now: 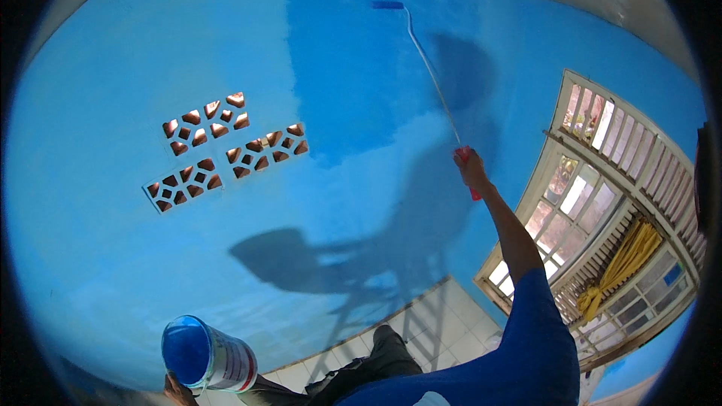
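Note:
High on the light blue wall (98, 105), the roller head (387, 4) is over a darker patch of fresh-looking blue paint (338, 98); I cannot tell whether it touches. Its long bent metal rod runs down to a red handle, gripped by my right hand (472, 167) with the arm stretched out. At the lower left, my left hand (177, 389) is closed on a tilted paint bucket (229, 357) with blue paint inside; only part of that hand shows. My shadow, with those of the bucket and roller, falls across the wall.
Three pierced vent blocks (267, 149) are set in the wall. At the right stands a slatted window (602, 120) with a knotted yellow curtain (620, 263). A white tiled floor (459, 312) shows below, beside my legs, crossed by a ladder-like shadow. The ceiling (624, 4) borders the wall at upper right.

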Demonstrator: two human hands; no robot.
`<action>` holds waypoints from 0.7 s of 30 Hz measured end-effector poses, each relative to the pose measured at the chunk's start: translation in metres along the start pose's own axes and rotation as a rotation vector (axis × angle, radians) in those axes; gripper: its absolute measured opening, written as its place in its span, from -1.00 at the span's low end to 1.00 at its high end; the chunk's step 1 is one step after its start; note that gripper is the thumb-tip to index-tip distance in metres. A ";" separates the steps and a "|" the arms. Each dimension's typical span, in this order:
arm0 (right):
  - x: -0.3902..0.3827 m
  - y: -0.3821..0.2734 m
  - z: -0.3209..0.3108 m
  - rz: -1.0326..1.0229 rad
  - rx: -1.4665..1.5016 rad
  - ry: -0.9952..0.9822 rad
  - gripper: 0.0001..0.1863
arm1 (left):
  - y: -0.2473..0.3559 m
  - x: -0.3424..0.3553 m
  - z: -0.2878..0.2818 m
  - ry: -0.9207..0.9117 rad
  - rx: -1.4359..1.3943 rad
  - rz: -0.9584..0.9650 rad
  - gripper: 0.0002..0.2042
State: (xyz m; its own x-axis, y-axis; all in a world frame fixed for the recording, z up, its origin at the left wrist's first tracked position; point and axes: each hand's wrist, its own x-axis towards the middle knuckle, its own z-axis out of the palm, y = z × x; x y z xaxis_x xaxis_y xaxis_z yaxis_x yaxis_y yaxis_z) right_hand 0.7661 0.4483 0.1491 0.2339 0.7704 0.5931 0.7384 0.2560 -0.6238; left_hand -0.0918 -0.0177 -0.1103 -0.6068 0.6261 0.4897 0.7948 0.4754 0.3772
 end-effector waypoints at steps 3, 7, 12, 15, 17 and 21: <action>0.003 -0.003 -0.006 -0.027 -0.045 -0.005 -0.64 | -0.003 -0.002 -0.003 0.014 0.025 0.003 -0.66; 0.071 -0.020 -0.040 -0.394 -0.012 0.180 -0.64 | 0.002 0.003 0.010 0.005 0.040 0.030 -0.66; 0.074 -0.127 -0.051 0.107 0.120 -0.119 -0.66 | -0.010 -0.004 -0.005 0.043 0.157 0.054 -0.65; 0.068 -0.069 -0.021 -0.183 0.072 0.060 -0.64 | -0.014 -0.002 0.009 0.094 0.356 0.159 -0.65; 0.059 -0.032 0.002 -0.295 0.023 0.127 -0.62 | -0.017 -0.005 0.014 0.092 0.366 0.166 -0.65; 0.060 -0.037 -0.001 -0.325 0.008 0.124 -0.61 | -0.007 -0.001 0.004 0.007 0.156 0.050 -0.64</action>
State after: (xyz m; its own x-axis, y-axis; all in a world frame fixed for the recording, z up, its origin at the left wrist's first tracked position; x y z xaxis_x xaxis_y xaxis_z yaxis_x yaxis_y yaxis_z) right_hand 0.7533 0.4850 0.2084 0.0628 0.5713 0.8184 0.7818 0.4815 -0.3961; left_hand -0.0967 -0.0192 -0.1165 -0.5664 0.6472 0.5102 0.8144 0.5344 0.2263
